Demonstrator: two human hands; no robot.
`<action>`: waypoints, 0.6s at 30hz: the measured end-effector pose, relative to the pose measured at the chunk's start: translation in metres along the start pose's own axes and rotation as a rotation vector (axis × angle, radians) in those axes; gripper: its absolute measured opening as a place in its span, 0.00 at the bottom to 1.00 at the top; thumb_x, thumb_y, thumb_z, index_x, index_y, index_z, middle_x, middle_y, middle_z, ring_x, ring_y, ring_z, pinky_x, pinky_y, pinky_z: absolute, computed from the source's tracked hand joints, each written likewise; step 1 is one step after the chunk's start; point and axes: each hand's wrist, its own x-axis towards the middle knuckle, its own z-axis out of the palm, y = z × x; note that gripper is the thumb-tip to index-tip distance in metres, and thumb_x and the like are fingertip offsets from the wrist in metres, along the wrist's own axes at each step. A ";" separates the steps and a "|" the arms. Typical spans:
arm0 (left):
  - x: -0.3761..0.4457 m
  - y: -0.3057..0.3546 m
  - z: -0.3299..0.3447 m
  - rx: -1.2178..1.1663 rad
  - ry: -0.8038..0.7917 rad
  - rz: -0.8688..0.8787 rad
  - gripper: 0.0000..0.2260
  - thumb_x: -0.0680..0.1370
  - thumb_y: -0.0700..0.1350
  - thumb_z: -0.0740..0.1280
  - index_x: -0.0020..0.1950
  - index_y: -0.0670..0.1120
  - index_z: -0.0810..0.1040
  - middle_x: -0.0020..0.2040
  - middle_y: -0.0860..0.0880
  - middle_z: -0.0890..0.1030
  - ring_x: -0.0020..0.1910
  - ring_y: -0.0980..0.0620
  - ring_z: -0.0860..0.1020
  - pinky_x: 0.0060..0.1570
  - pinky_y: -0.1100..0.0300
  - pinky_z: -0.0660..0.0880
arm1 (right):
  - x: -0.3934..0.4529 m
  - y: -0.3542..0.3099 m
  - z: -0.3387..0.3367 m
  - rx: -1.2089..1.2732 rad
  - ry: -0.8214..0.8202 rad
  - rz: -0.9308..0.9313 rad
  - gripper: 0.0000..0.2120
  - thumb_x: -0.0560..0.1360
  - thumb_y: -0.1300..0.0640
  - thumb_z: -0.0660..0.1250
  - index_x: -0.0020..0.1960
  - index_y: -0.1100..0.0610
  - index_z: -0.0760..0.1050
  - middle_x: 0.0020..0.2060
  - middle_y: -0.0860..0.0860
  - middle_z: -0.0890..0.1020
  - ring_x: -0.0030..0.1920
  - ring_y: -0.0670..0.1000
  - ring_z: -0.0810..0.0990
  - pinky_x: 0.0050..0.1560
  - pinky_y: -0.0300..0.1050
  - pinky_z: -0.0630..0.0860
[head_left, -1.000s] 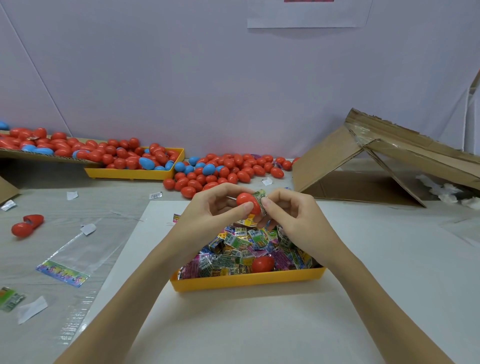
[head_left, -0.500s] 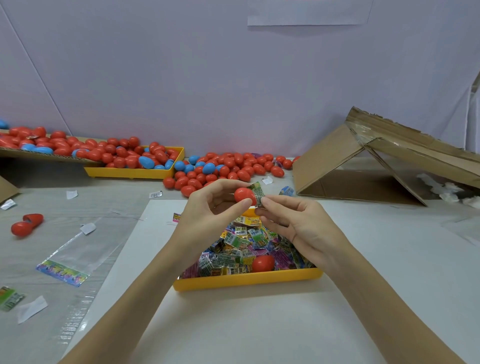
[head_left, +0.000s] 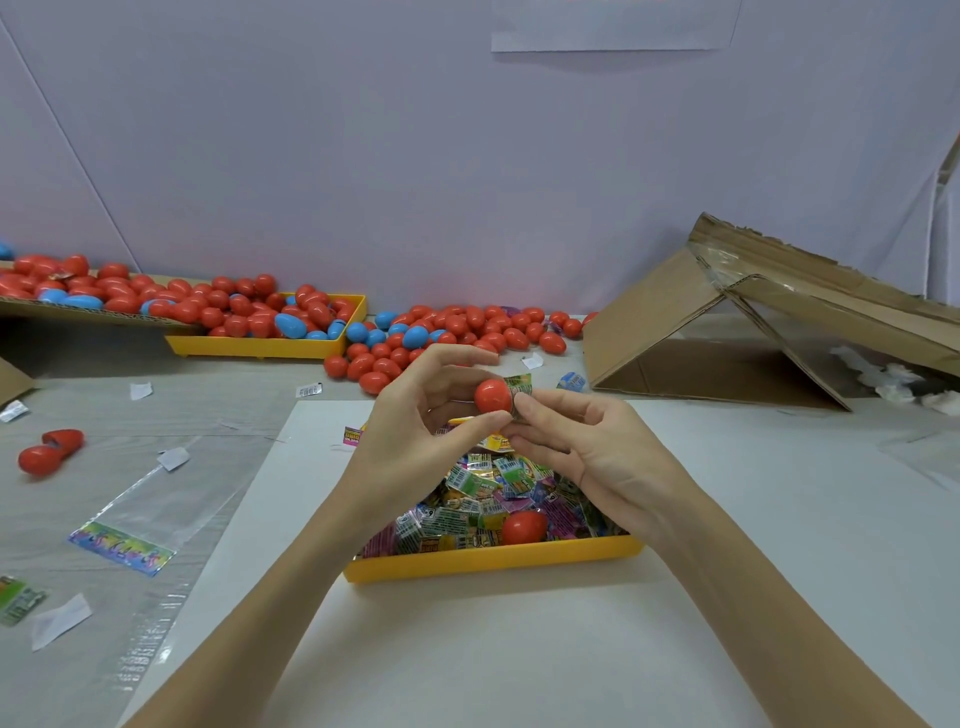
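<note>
Now over yellow tray (head_left: 493, 558) | gripping red egg half (head_left: 492, 396) in left hand (head_left: 415, 431) | pinching small packet (head_left: 521, 387) in right hand (head_left: 587, 452) | hold egg half steady, tuck packet corners in first

Both forearms reach forward, left hand (head_left: 415, 421) and right hand (head_left: 592, 447) meeting at curled, pinching fingertips.

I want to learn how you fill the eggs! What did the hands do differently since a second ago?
The right hand turned its palm upward and loosened its fingers, though thumb and forefinger keep pinching the green packet beside the red egg. The left hand still holds that egg, its top fingers lifted slightly. The yellow tray and the loose egg in it stayed put.
</note>
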 end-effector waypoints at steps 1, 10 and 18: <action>0.000 0.000 0.000 0.015 0.004 0.027 0.17 0.76 0.39 0.77 0.63 0.44 0.78 0.55 0.50 0.85 0.58 0.48 0.84 0.56 0.59 0.81 | 0.000 -0.001 0.000 -0.012 -0.005 0.004 0.11 0.74 0.55 0.76 0.54 0.58 0.87 0.54 0.59 0.87 0.57 0.55 0.87 0.54 0.41 0.83; -0.003 -0.007 0.008 0.259 0.032 0.190 0.16 0.80 0.43 0.71 0.67 0.50 0.76 0.61 0.52 0.84 0.63 0.56 0.82 0.63 0.55 0.79 | 0.000 0.002 0.003 0.128 -0.026 0.112 0.12 0.73 0.54 0.76 0.53 0.59 0.87 0.56 0.59 0.87 0.57 0.55 0.87 0.52 0.41 0.83; -0.002 -0.009 0.005 0.324 0.038 0.244 0.19 0.78 0.42 0.75 0.68 0.44 0.78 0.62 0.52 0.84 0.62 0.55 0.82 0.63 0.57 0.79 | 0.001 0.002 0.006 0.267 -0.051 0.235 0.12 0.73 0.54 0.76 0.53 0.60 0.88 0.53 0.58 0.87 0.55 0.53 0.87 0.51 0.41 0.82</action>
